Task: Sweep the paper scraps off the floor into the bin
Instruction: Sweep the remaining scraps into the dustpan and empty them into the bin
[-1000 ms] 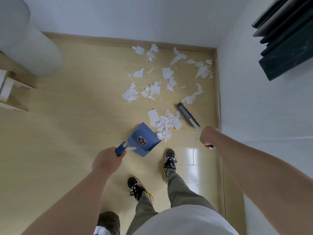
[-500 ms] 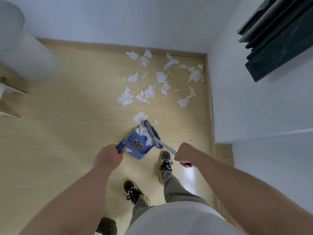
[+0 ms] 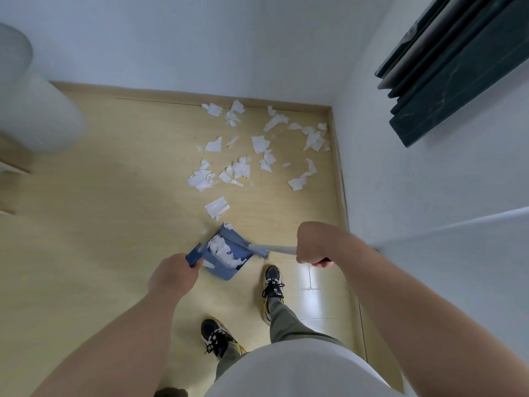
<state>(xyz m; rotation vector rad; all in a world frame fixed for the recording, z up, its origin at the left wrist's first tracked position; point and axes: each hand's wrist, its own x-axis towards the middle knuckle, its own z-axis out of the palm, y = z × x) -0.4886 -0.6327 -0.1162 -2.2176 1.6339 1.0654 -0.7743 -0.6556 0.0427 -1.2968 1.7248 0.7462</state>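
Two bare hands work over a pale wood-grain floor (image 3: 100,224), smooth and matte, which gives way to glossy tiles beside the right foot. At far left a soft, pale, rounded cylinder (image 3: 31,110), blurred, stands against the wall. The left hand (image 3: 173,277) is curled into a fist around the short handle of a blue plastic dustpan (image 3: 226,257), a flat, scoop-shaped tray with a row of comb teeth moulded along its inner edge. Crumpled white paper lies heaped inside the pan. Across the pan's right rim lies the head of a brush (image 3: 246,245), a narrow grey-blue bar with a pale, slim shaft running rightward into the right hand (image 3: 313,243), which is clenched tight round the shaft, a dark grip end poking out below the knuckles. Just beyond the pan's lip lies one flat rectangular scrap, and farther off, toward the skirting, the paper scraps (image 3: 257,150) lie strewn: torn, jagged, some folded, some crumpled, thickest in the right-hand corner. Below are two dark laced trainers (image 3: 273,282) with yellow soles. High on the right wall juts a dark, marbled slab (image 3: 458,67) with layered edges.
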